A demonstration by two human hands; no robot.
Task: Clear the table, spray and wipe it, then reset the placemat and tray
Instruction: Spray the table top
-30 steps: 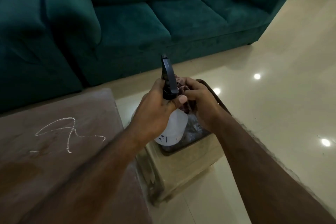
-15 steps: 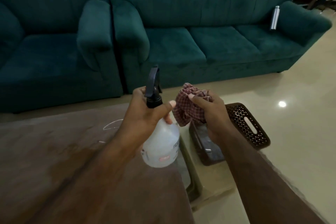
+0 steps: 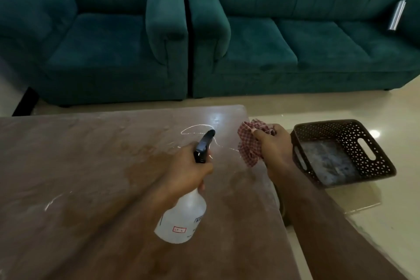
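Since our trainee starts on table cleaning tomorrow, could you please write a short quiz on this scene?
1. True or false: the sprayer is in the right grip.
2. Relative to the table, the basket sits: A on it; B under it; C to its right.
3. Fill in: the right grip holds a checked ___.
Key: 1 false, the left grip holds it; 2 C; 3 cloth.
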